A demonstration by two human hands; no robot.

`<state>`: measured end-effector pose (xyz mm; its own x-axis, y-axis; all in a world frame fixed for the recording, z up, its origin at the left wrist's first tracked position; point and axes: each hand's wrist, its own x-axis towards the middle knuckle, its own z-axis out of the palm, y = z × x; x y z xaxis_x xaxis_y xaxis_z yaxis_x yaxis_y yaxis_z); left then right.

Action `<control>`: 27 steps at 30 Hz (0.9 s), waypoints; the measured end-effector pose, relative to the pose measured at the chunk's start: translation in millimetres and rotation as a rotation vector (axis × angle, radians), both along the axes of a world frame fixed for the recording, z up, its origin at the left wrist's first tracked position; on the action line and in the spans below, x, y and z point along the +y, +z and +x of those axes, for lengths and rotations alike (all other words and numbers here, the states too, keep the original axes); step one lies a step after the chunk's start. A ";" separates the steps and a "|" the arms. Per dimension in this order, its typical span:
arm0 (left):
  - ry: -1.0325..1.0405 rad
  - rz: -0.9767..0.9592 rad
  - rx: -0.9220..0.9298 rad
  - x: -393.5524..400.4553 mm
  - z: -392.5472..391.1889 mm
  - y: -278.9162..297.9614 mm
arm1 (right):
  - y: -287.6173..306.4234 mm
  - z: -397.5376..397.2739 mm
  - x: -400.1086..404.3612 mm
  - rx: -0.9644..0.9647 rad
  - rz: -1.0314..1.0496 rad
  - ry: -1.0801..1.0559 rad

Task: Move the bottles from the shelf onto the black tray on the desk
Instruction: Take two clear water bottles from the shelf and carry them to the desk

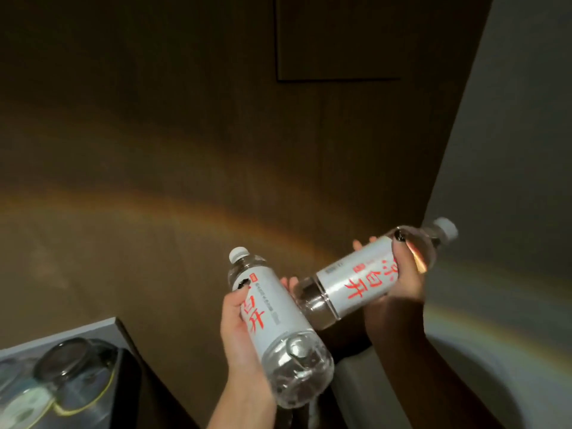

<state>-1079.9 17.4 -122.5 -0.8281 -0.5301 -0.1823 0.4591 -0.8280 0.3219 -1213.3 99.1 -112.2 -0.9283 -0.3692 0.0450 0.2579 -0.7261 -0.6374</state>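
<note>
A: Dim brown wall point(154, 150) ahead; we count two water bottles, both in the air.

B: Our left hand point(244, 335) grips the left bottle point(278, 320), cap up-left; our right hand point(405, 274) grips the right bottle point(365, 274), cap up-right.

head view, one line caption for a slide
Each hand, left and right, carries one water bottle, both tilted.

2 hands are in view: 1 left hand point(240, 328) and 1 right hand point(404, 278). 2 clear water bottles show, 1 left bottle point(280, 323) and 1 right bottle point(360, 274), each with 1 white label in red characters and 1 pale cap. At the lower left sits 1 black tray point(123, 376) on 1 desk point(93, 329), with 2 upturned glasses point(72, 360) counted, though blur makes that number uncertain.
</note>
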 end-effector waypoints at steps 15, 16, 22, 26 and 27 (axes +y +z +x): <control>-0.049 -0.037 -0.215 55.4 38.1 -5.1 | -19.5 13.9 78.8 -0.297 0.331 0.477; -0.034 -0.050 -0.232 61.8 42.8 -4.1 | -19.1 15.1 85.6 -0.286 0.334 0.548; 0.065 -0.076 -0.301 120.0 73.8 -4.5 | -35.1 29.0 134.8 -0.135 0.528 0.757; 0.131 -0.024 -0.322 169.5 98.0 -14.8 | -48.0 51.0 167.8 0.028 0.699 0.820; 0.160 -0.012 -0.341 181.0 105.5 -19.7 | -50.0 56.3 173.9 0.058 0.727 0.848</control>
<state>-974.4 198.5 -142.2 -0.6277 -0.6514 -0.4262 0.4472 -0.7499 0.4875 -1156.9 273.0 -162.2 -0.3672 -0.8380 -0.4036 0.4487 0.2205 -0.8661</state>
